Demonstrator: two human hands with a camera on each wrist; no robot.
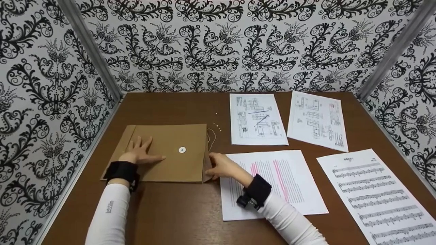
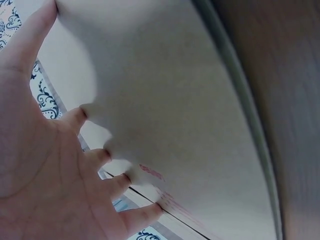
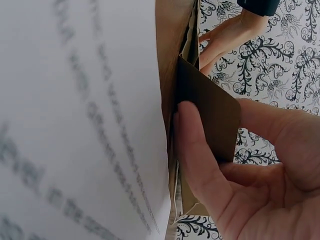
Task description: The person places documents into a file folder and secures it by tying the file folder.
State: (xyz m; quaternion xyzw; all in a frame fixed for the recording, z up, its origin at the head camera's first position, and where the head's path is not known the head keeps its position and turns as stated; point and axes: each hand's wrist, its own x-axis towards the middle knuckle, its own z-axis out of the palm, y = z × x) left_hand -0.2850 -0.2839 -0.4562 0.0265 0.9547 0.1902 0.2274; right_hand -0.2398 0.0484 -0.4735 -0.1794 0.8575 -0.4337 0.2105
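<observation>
A brown paper envelope [image 1: 167, 136] lies on the table, with a round white button [image 1: 182, 149] on its face and a thin string [image 1: 214, 136] at its right edge. My left hand [image 1: 141, 154] rests on the envelope's left part, fingers spread wide, and in the left wrist view the fingertips press the paper. At the right end my right hand [image 1: 226, 166] pinches the envelope's flap [image 3: 216, 107] between thumb and fingers. The flap is bent up there, and the right wrist view looks into the dark gap beside it.
A printed sheet with pink highlighting [image 1: 265, 177] lies under the right forearm. Two sheets of technical drawings [image 1: 259, 136] [image 1: 316, 119] lie at the back right, and sheet music [image 1: 378, 190] at the front right. Small pale crumbs [image 1: 218, 127] dot the table [image 1: 170, 211]. Patterned walls enclose it.
</observation>
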